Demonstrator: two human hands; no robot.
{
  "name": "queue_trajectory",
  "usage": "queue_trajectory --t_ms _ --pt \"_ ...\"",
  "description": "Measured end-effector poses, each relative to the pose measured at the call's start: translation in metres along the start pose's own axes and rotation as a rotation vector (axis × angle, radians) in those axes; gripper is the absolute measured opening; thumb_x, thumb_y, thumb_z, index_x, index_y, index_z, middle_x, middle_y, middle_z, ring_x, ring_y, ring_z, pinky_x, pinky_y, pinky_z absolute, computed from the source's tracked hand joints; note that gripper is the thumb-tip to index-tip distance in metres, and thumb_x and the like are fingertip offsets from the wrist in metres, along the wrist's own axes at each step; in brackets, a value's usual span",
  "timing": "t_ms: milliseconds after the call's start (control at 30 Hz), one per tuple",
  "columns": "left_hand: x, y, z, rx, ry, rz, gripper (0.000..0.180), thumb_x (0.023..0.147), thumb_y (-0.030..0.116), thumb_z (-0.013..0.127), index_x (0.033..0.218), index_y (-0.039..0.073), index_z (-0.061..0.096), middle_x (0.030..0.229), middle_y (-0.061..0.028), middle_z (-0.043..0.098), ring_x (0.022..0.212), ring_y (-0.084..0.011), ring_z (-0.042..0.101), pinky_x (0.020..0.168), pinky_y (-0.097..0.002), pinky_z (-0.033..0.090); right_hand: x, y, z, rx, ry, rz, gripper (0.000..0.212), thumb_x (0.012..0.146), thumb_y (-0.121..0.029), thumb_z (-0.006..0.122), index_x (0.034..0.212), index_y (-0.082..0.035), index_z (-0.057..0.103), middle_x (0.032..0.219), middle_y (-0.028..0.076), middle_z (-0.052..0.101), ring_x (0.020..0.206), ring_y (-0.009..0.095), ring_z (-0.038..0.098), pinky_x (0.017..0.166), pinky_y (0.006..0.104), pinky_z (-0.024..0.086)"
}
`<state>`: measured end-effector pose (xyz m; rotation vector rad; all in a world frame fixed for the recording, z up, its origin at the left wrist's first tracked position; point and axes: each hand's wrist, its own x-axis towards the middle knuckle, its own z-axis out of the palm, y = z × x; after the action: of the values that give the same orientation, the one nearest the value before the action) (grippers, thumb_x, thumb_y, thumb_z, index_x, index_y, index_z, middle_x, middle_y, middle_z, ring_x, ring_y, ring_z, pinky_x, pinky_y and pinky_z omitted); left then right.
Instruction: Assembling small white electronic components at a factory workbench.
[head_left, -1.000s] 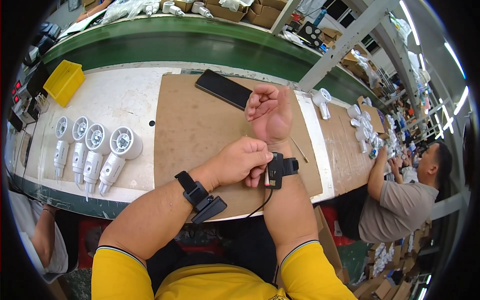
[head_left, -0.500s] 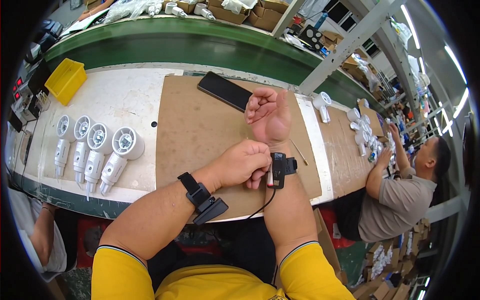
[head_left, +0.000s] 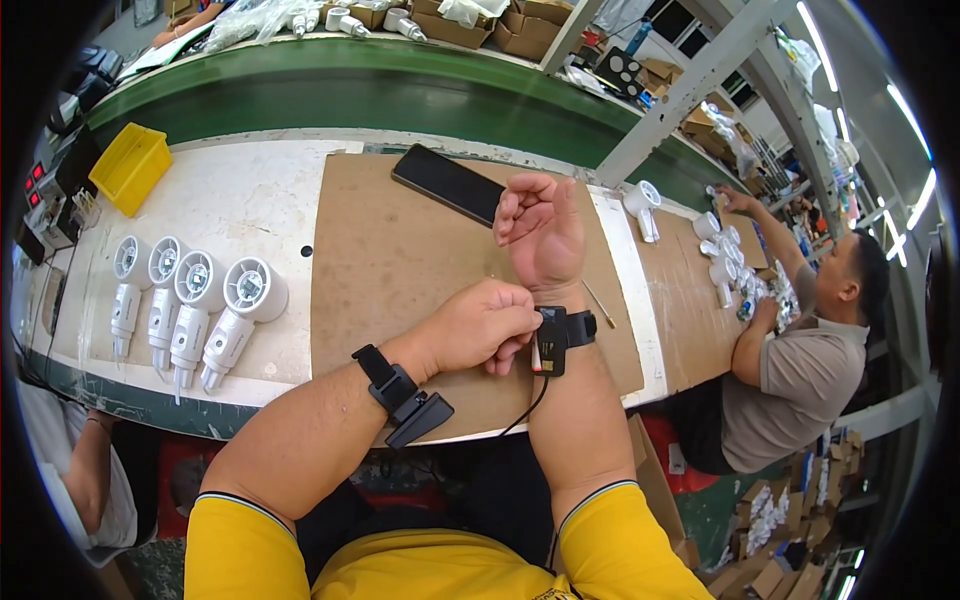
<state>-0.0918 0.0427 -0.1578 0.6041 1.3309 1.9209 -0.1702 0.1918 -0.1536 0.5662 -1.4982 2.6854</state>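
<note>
My left hand (head_left: pixel 485 325) is closed in a pinch against the near-left edge of a small black device (head_left: pixel 551 342) worn on my right wrist. What its fingertips grip there is hidden. A black strap (head_left: pixel 581 328) runs round the wrist from the device, and a cable hangs from its lower end. My right hand (head_left: pixel 541 228) is turned palm up, fingers loosely curled and thumb apart, holding nothing. Just beyond it lies a black smartphone (head_left: pixel 447 184) on a brown cardboard sheet (head_left: pixel 375 250). Another black strapped device (head_left: pixel 402 398) sits on my left wrist.
Several white round-headed handheld units (head_left: pixel 198 282) stand in a row at left, near a yellow bin (head_left: pixel 131 170). A thin stick (head_left: pixel 600 304) lies right of my wrist. A co-worker (head_left: pixel 800 370) sits at right by more white parts (head_left: pixel 722 262). A green conveyor (head_left: pixel 330 95) runs behind.
My hands keep almost the same pose at the right wrist. The co-worker at right has stretched one arm farther out toward the back. The view has shifted slightly.
</note>
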Motion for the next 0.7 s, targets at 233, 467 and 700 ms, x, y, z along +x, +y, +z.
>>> queue_trajectory --t_ms 233,467,700 --pt "0.004 0.0 0.002 -0.018 0.025 -0.082 0.032 0.1 0.025 0.054 0.076 0.005 0.055 0.059 -0.0045 0.055 0.048 -0.015 0.057 0.046 -0.0264 0.044 0.0 -0.017 -0.008 -0.069 -0.067 -0.086 0.062 0.103 -0.059 0.042 0.109 -0.001 0.063 0.084 0.009 0.064 0.069 0.019 0.06 0.059 0.031 0.049" --pt "0.003 0.004 -0.003 -0.011 0.018 -0.064 0.035 0.1 0.028 0.055 0.075 0.005 0.055 0.059 -0.0043 0.056 0.048 -0.0151 0.058 0.046 -0.0263 0.044 0.004 -0.012 0.0 -0.081 -0.135 -0.043 0.062 0.101 -0.059 0.046 0.109 0.0 0.064 0.085 0.009 0.064 0.072 0.019 0.06 0.061 0.0302 0.049" --pt "0.006 0.001 -0.002 -0.056 0.023 -0.024 0.036 0.097 0.031 0.059 0.07 0.007 0.054 0.058 -0.0031 0.053 0.046 -0.0142 0.057 0.043 -0.0257 0.044 -0.001 -0.014 0.007 -0.122 -0.115 -0.053 0.061 0.101 -0.057 0.048 0.109 0.001 0.063 0.085 0.01 0.064 0.07 0.019 0.06 0.059 0.0294 0.049"
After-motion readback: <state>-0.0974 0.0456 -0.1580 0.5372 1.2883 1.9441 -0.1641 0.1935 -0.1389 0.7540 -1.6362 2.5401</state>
